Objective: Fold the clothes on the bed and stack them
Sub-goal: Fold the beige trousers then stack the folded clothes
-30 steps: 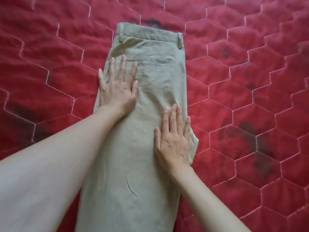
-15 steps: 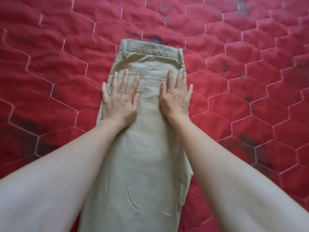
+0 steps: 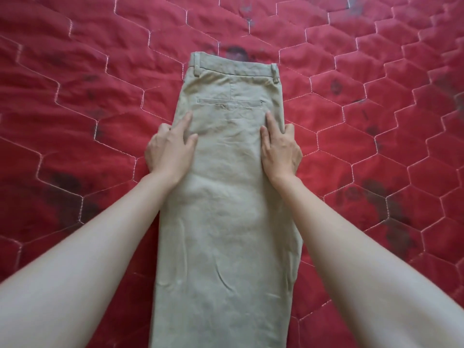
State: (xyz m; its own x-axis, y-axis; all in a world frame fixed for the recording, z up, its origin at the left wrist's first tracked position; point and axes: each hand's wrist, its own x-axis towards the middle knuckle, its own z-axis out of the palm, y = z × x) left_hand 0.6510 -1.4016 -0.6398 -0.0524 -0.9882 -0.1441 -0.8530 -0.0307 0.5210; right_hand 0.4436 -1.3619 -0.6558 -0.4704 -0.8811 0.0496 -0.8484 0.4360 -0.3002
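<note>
Khaki trousers point(image 3: 226, 209) lie flat on the bed, folded lengthwise, with the waistband at the far end and a back pocket facing up. My left hand point(image 3: 170, 149) is at the trousers' left edge just below the pocket. Its forefinger and thumb lie on top of the cloth and its other fingers curl at the edge. My right hand point(image 3: 281, 149) holds the right edge at the same height in the same way. The leg ends run out of view at the bottom.
A red quilted bedcover point(image 3: 75, 96) with white hexagon stitching and dark blotches fills the view on every side of the trousers. No other garment or stack is in sight.
Both hands lay flat on top of the seat of the trousers. They have since slid outward to the two side edges, and the outer fingers have curled there.
</note>
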